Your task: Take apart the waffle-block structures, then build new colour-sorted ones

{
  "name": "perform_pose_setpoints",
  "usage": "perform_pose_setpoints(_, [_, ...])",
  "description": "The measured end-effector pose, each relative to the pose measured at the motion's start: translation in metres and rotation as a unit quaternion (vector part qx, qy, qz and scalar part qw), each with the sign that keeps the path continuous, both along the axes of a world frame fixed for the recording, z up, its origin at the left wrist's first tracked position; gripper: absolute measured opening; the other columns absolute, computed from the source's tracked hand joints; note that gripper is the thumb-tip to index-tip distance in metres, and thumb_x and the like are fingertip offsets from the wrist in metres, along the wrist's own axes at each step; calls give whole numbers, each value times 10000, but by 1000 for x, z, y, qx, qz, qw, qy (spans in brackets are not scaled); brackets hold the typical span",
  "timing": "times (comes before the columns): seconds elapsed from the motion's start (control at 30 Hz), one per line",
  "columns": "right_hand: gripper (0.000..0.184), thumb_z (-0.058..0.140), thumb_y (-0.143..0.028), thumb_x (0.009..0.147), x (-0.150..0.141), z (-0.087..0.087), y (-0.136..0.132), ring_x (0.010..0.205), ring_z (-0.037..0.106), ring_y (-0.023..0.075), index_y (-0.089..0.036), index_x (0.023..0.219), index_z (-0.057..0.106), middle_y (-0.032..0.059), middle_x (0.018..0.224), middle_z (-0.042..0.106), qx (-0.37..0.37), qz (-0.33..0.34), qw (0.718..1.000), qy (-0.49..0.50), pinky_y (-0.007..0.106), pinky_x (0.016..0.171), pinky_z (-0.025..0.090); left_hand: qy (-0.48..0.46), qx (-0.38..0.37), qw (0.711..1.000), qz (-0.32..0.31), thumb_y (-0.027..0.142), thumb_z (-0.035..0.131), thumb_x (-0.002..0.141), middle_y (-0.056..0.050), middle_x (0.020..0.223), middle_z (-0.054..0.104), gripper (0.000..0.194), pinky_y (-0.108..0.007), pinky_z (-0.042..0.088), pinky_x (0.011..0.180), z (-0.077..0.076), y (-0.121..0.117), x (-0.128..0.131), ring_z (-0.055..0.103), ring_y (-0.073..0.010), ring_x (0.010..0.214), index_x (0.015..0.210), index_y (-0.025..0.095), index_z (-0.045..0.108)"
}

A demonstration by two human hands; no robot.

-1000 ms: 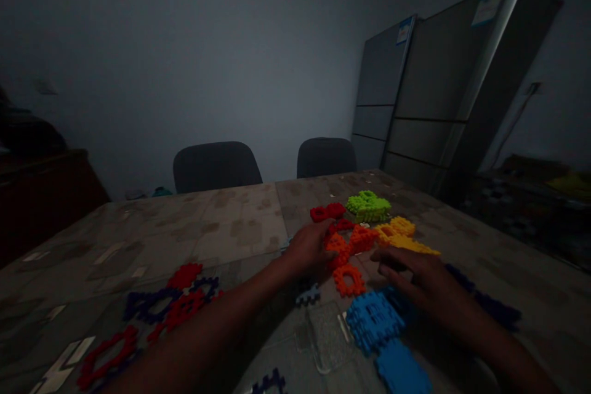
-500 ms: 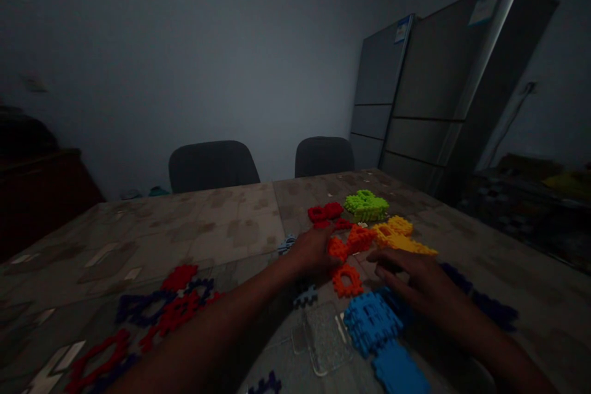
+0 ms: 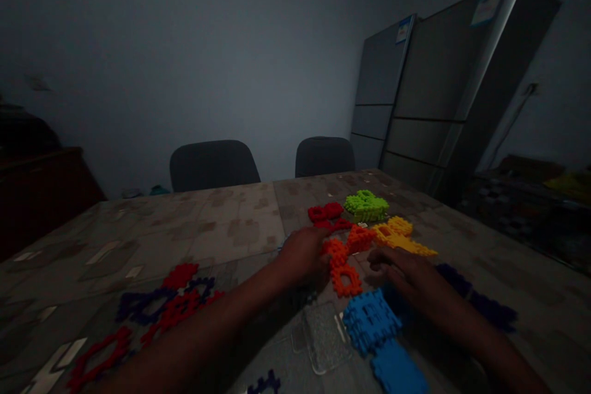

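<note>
The two hands were apart from each other over the right half of the patterned tabletop (image 3: 235,218). The left hand (image 3: 300,258) reached in from the near left, its fingertips at the left edge of a cluster of orange interlocking plastic pieces (image 3: 336,251); I could not tell whether the fingers gripped one. The right hand (image 3: 392,263) hovered just right of that cluster, fingers loosely bent and thumb apart from them. Between the hands, an orange ring-shaped piece (image 3: 355,281) lay on the near side of the cluster, touching it.

Beyond the left hand lay red pieces (image 3: 333,210), with a lime-green stack (image 3: 367,205) to their right. Yellow pieces (image 3: 406,245) sat right of the orange cluster, on the far side of the right hand. Light blue pieces (image 3: 373,321) lay on its near side, and dark purple pieces (image 3: 494,311) to its right.

On the left of the tabletop, beyond the left forearm, a flat red piece (image 3: 181,276) lay near a dark purple frame (image 3: 130,306), with a red frame (image 3: 120,337) nearer.

Two dark chairs (image 3: 215,166) stood at the far edge, and two grey refrigerators (image 3: 438,68) at the far right.
</note>
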State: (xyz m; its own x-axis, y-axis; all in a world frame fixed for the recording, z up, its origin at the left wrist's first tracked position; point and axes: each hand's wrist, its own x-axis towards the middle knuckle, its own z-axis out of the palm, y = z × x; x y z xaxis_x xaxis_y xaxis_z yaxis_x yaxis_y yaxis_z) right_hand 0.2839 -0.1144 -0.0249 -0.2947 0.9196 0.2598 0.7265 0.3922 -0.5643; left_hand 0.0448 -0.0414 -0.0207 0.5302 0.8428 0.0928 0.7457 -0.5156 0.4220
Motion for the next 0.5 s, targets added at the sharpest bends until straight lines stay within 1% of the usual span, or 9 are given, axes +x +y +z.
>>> perform_pose_setpoints(0.07, [257,387,-318,965,0,-5,3,919,677,274,-223,939,625,101,977,721,-1,6,1000,-9,408,817,521,-14,-16,1000,-7,103,580,858,-138,1129,731,274,-442,468,999,5,-17,-11,657,-333,1127,1087,160,719])
perform_pose_setpoints(0.13, [235,370,-298,969,-1,-10,7,870,658,264,-231,898,583,89,929,697,-7,11,1000,-20,402,795,508,-32,-50,998,-22,65,537,832,-101,961,741,218,-417,509,916,5,-36,-20,702,-303,990,918,171,707])
perform_pose_setpoints(0.17, [237,358,-294,974,-1,-13,9,855,649,261,-232,888,569,88,916,688,-11,14,1000,-25,402,790,502,-40,-64,997,-29,51,511,823,-75,895,731,228,-384,532,855,2,-45,-22,718,-274,920,899,178,684])
perform_pose_setpoints(0.2, [243,346,-296,981,-1,-16,10,846,642,258,-233,881,559,89,910,681,-17,17,999,-30,402,789,497,-54,-91,994,-33,37,474,824,-51,845,715,255,-342,550,776,-1,-53,-24,729,-243,843,924,184,657])
perform_pose_setpoints(0.27, [251,335,-298,988,-2,-19,14,833,631,252,-235,869,546,87,895,672,-30,21,999,-38,396,783,493,-120,-203,971,-31,13,409,818,-5,776,666,319,-251,538,586,-11,-65,-23,721,-181,657,1021,189,580])
perform_pose_setpoints(0.37, [237,353,-292,983,-4,-22,17,817,616,243,-238,834,529,80,870,662,-51,12,998,-46,376,765,489,-262,-397,880,-16,12,410,809,43,737,609,358,-138,407,385,-23,-73,-19,644,-111,452,1106,200,475])
perform_pose_setpoints(0.4, [234,358,-291,982,-4,-22,18,806,611,241,-239,823,522,77,860,659,-55,6,997,-48,371,756,487,-293,-430,854,-12,18,426,808,43,750,616,376,-122,384,365,-25,-74,-17,637,-102,438,1132,205,464])
perform_pose_setpoints(0.43, [234,358,-290,981,-5,-22,19,793,605,238,-240,813,512,74,848,654,-59,3,997,-53,367,745,483,-308,-440,844,-9,22,436,809,38,762,629,408,-113,376,355,-25,-74,-15,634,-97,433,1171,208,457])
perform_pose_setpoints(0.5, [233,350,-282,980,-7,-21,20,771,596,235,-240,802,494,73,832,646,-63,-2,995,-71,364,728,474,-311,-443,841,-1,38,447,828,22,771,651,489,-121,397,357,-26,-72,-13,643,-107,439,1286,207,427])
